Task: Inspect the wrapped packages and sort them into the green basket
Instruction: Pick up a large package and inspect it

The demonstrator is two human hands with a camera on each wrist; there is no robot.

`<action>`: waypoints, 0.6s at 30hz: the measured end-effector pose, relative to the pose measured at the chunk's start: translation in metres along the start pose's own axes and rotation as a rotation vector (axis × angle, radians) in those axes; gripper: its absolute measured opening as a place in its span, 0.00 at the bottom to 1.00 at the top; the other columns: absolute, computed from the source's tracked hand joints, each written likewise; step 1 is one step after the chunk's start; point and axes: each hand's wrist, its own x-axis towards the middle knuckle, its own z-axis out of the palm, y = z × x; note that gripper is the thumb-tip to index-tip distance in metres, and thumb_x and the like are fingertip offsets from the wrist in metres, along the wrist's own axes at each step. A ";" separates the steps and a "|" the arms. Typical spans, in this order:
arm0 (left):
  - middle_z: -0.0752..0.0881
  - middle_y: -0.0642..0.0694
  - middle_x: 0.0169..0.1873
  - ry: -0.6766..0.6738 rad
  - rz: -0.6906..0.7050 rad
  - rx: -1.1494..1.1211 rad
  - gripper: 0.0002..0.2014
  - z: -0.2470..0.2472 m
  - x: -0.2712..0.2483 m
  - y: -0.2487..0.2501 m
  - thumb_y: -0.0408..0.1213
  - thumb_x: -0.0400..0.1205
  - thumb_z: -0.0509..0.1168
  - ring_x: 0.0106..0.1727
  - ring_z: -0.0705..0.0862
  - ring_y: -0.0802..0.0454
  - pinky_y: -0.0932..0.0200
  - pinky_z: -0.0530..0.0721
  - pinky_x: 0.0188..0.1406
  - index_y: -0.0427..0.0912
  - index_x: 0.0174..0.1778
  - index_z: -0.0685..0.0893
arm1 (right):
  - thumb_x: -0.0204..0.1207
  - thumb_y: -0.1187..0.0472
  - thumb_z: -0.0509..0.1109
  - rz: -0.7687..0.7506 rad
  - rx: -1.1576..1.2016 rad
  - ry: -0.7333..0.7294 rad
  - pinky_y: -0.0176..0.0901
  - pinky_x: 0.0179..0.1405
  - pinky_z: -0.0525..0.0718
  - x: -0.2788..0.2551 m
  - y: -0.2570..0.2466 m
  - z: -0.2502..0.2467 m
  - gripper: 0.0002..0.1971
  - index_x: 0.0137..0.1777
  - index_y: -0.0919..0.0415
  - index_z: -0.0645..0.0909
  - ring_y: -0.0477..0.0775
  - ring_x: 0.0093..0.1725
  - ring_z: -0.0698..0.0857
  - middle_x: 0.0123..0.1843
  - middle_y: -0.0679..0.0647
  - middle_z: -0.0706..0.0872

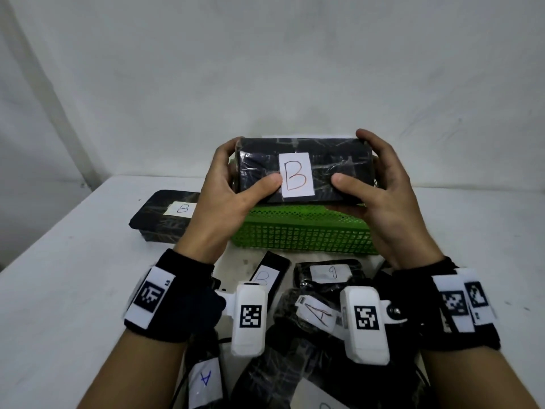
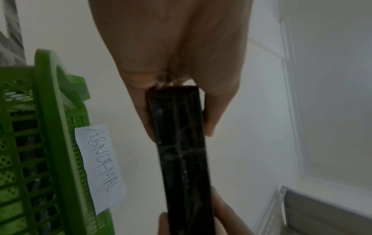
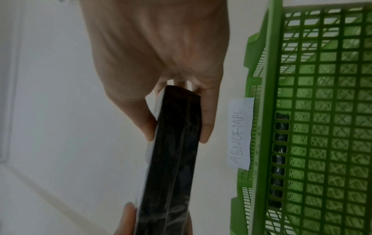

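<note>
A flat black wrapped package (image 1: 336,160) with a white "B" label is held up above the green basket (image 1: 303,234), its label facing me. My left hand (image 1: 236,184) grips its left end, thumb on the front beside the label. My right hand (image 1: 374,187) grips the right end the same way. In the wrist views the package (image 2: 181,143) (image 3: 177,143) shows edge-on, pinched between thumb and fingers. The green basket (image 2: 50,143) (image 3: 312,127) carries a paper tag (image 2: 100,167) (image 3: 239,135) reading "ABNORMAL".
Another black "B" package (image 1: 165,216) lies on the white table (image 1: 59,276) left of the basket. Several more wrapped packages, labelled "A" (image 1: 315,314) and "B" (image 1: 265,276), lie piled near me under my wrists. A white wall stands behind the table.
</note>
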 end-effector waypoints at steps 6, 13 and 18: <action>0.81 0.45 0.72 -0.226 -0.013 -0.186 0.34 0.000 -0.004 0.011 0.36 0.81 0.59 0.68 0.84 0.46 0.47 0.87 0.58 0.49 0.86 0.59 | 0.76 0.51 0.80 -0.074 -0.175 0.085 0.58 0.62 0.90 0.004 0.000 -0.016 0.29 0.73 0.52 0.72 0.49 0.63 0.90 0.66 0.48 0.89; 0.85 0.48 0.68 -0.203 0.252 0.029 0.35 0.022 -0.016 0.018 0.39 0.83 0.67 0.66 0.86 0.52 0.54 0.88 0.60 0.46 0.85 0.60 | 0.73 0.26 0.69 -0.098 -0.433 0.050 0.65 0.78 0.77 0.004 -0.003 -0.023 0.38 0.83 0.29 0.66 0.47 0.82 0.72 0.85 0.40 0.69; 0.81 0.47 0.73 -0.218 0.198 0.036 0.35 0.035 -0.016 0.000 0.35 0.80 0.71 0.71 0.82 0.54 0.65 0.85 0.58 0.47 0.83 0.65 | 0.74 0.26 0.65 -0.168 -0.520 -0.080 0.68 0.84 0.67 -0.009 -0.027 -0.019 0.35 0.82 0.24 0.62 0.41 0.89 0.55 0.91 0.35 0.50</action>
